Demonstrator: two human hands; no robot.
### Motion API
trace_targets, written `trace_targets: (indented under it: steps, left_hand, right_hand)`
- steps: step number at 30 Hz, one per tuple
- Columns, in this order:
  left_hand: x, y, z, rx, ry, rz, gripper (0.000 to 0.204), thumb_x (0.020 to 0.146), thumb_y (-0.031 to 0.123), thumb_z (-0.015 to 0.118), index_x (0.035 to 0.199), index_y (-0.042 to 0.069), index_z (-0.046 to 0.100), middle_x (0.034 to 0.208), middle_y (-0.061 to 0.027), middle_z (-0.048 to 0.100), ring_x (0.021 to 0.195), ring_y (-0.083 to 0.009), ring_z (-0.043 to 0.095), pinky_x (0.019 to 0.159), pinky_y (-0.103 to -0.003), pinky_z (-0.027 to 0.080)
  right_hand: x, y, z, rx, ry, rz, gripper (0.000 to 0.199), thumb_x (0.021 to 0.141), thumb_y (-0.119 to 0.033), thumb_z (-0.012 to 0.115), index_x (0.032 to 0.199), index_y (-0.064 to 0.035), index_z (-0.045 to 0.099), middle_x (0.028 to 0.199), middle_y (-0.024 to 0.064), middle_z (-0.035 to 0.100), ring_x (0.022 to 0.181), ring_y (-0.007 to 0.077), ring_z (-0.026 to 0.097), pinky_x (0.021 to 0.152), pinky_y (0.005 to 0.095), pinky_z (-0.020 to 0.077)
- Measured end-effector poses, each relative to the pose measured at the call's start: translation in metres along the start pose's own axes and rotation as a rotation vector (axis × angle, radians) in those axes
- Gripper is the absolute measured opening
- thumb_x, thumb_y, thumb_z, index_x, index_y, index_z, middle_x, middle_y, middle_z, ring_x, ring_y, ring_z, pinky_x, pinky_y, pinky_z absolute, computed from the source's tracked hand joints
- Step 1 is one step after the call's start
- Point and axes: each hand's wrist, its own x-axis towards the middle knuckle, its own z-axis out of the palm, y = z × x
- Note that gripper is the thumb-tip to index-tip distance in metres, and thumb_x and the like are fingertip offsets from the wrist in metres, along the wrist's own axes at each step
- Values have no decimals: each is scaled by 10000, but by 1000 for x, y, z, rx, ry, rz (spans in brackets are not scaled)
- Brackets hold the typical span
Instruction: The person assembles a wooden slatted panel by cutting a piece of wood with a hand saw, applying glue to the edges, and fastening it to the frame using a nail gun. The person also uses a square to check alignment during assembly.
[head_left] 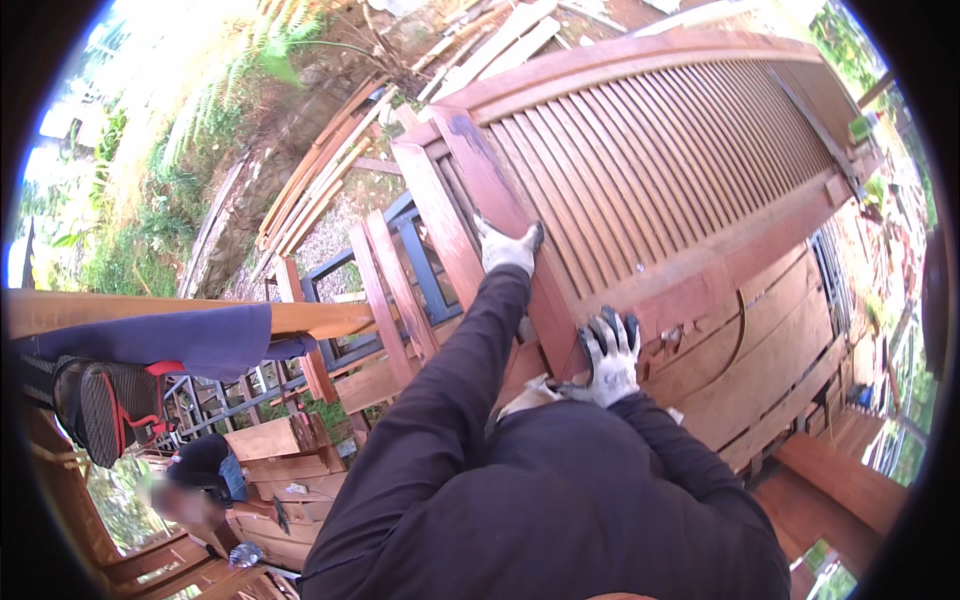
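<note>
A large brown wooden louvered door (690,150), with many parallel slats in a frame, lies before me and stretches to the far right. My left hand (508,248), in a white glove with dark fingertips, holds the edge of the door's left end rail, its thumb on top; the other fingers are partly hidden at the edge. At the near corner of the frame, my right hand (612,362), gloved alike, lies flat with its fingers spread. A dark stain marks the upper part of the end rail.
Loose wooden planks (395,290) lie over a dark blue metal frame (425,265) left of the door. Beneath the door is a plank surface (760,340). Blue cloth (150,335) and a black-red bag (120,405) hang on a beam. Another person (205,475) is at lower left.
</note>
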Motion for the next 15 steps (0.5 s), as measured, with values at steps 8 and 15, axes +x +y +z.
trace_targets:
  steps: [8, 15]
  left_hand:
    - [5, -18, 8, 21, -3, 39, 1286, 735, 417, 896, 1587, -84, 74, 1619, -288, 273, 1511, -350, 297, 1245, -346, 241]
    - [6, -25, 3, 83, 37, 63, 1297, 736, 479, 883, 1593, -68, 78, 1617, -297, 249, 1512, -368, 274, 1250, -384, 231]
  right_hand:
    - [-20, 16, -34, 653, 183, 240, 888, 723, -369, 870, 1437, -22, 472, 1476, 200, 422, 1453, 399, 349, 1211, 525, 285]
    - [-63, 80, -56, 614, 565, 587, 508, 825, -20, 760, 1303, -19, 589, 1310, 184, 598, 1266, 343, 563, 1110, 441, 421]
